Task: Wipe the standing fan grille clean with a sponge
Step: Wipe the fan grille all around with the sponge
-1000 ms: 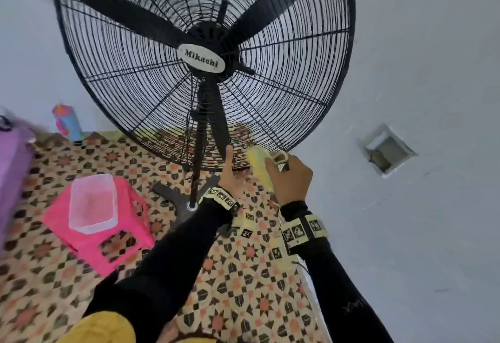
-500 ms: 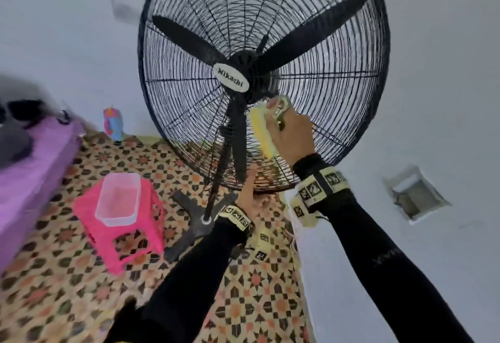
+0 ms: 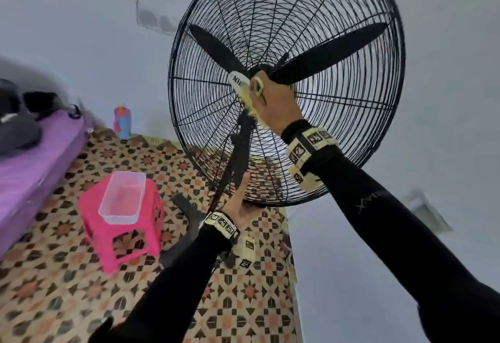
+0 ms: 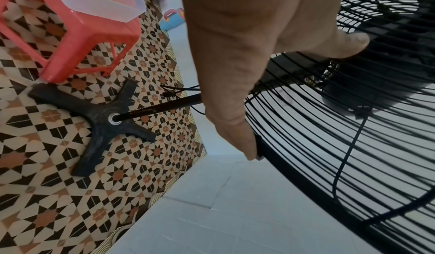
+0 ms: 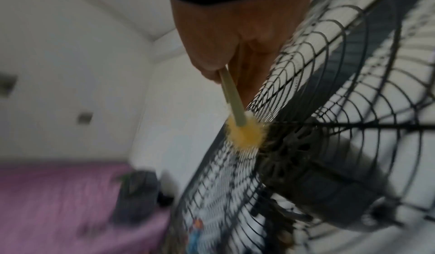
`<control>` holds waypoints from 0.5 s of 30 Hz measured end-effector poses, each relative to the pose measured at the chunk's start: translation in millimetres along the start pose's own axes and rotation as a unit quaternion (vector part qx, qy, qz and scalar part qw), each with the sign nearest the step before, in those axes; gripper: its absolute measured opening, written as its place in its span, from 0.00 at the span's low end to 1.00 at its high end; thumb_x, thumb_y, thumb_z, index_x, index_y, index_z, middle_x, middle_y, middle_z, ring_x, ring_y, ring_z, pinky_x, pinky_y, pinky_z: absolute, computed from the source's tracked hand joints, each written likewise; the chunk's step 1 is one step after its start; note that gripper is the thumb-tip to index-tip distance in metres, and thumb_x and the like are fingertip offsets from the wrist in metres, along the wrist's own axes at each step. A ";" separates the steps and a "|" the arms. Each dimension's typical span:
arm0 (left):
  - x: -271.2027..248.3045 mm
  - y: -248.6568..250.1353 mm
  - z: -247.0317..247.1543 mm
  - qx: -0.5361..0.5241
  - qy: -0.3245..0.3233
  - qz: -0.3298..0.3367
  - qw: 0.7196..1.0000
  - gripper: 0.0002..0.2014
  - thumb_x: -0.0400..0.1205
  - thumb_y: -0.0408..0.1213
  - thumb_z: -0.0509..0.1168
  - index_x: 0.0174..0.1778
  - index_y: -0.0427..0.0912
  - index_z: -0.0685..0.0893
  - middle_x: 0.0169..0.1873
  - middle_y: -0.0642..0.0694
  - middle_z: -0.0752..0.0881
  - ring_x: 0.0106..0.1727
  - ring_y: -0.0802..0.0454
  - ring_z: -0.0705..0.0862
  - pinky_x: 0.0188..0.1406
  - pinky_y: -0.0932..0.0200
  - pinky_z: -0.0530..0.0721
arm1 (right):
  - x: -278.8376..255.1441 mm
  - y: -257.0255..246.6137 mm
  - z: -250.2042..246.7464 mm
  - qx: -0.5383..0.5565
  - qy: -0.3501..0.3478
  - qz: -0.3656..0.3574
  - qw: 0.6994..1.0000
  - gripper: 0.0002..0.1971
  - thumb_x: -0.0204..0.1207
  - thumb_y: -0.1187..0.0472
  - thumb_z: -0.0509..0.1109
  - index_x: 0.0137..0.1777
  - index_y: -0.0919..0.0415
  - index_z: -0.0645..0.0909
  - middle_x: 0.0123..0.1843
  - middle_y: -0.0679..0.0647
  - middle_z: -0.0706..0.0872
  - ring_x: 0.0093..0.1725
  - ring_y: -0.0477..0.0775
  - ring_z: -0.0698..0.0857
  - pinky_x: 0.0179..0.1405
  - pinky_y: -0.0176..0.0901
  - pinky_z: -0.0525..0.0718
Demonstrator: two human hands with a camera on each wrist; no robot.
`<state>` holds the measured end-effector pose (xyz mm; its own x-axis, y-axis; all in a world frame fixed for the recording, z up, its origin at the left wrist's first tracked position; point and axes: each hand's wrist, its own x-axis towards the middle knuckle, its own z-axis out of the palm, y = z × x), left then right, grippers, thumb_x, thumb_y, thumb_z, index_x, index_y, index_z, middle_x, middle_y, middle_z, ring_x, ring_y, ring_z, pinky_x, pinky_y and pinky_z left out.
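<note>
1. Two hands at work on the fan grille [image 3: 311, 45]: the right hand [image 3: 273, 104] grasps the sponge [image 3: 247, 102], a yellow pad on a pale handle [image 5: 231, 98], and presses it on the grille's centre, partly over the white badge [image 3: 236, 80].
2. The left hand [image 4: 235, 53] grasps the grille's lower rim [image 4: 294, 180], fingers curled over the band and the thumb [image 3: 242, 183] up against the front wires. Judged: a bracing hold.
3. The fan stands on the patterned floor [image 3: 54, 288], its cross base [image 4: 101, 116] beside the pink stool [image 3: 121, 221], which carries a clear tub [image 3: 123, 196].
4. Step in hand, judged: wiping the centre zone of the front wires.
5. Advice: keep the pad flat so it bridges several wires; follow the radial ribs outward from the hub, then go round the rings.
6. Moderate pressure only; thin wires probably flex, and the tall pole [image 4: 164, 107] could rock. The rim hold should counter each push.
7. Risk: bristly pad edges snagging on wire crossings; ease through, do not jerk.
8. The right wrist view is blurred; dirt level cannot be read.
</note>
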<state>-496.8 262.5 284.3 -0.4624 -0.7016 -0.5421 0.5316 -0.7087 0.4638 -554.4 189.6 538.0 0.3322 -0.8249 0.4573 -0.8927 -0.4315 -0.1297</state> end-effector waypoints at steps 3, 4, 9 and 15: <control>10.5 -1.8 -4.2 0.007 -0.019 -0.015 1.000 0.45 0.70 0.66 0.81 0.72 0.33 0.83 0.59 0.33 0.92 0.59 0.35 0.93 0.52 0.42 0.94 | -22.1 1.5 0.8 -0.066 -0.094 -0.024 0.993 0.14 0.83 0.58 0.69 0.65 0.60 0.74 0.42 0.61 0.87 0.32 0.58 0.83 0.32 0.52 0.87; 11.9 -1.3 -4.3 0.022 -0.018 -0.010 1.000 0.44 0.70 0.66 0.81 0.70 0.33 0.84 0.57 0.34 0.93 0.60 0.35 0.92 0.54 0.42 0.93 | -27.4 2.6 0.7 -0.068 -0.123 -0.020 0.990 0.11 0.81 0.59 0.70 0.60 0.59 0.75 0.39 0.62 0.86 0.30 0.58 0.80 0.31 0.51 0.83; 16.9 -3.7 -0.7 0.027 -0.026 -0.001 0.999 0.36 0.72 0.60 0.81 0.65 0.34 0.85 0.54 0.32 0.93 0.64 0.33 0.90 0.67 0.39 0.88 | -17.4 9.1 -11.0 0.020 -0.076 0.006 0.997 0.12 0.82 0.60 0.69 0.63 0.52 0.75 0.34 0.51 0.84 0.24 0.54 0.80 0.22 0.36 0.76; 22.8 -8.9 1.0 0.058 -0.027 0.005 0.998 0.34 0.74 0.67 0.74 0.63 0.39 0.88 0.51 0.37 0.95 0.55 0.39 0.94 0.63 0.46 0.90 | -26.2 12.8 -5.4 -0.078 -0.161 0.015 0.984 0.16 0.81 0.56 0.71 0.66 0.60 0.80 0.33 0.46 0.70 0.27 0.46 0.71 0.24 0.32 0.63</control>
<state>-512.9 252.8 268.5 -0.4975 -0.7092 -0.4995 0.4516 -0.7034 0.5489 -576.1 207.6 529.1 0.3621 -0.9201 0.1494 -0.9310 -0.3649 0.0092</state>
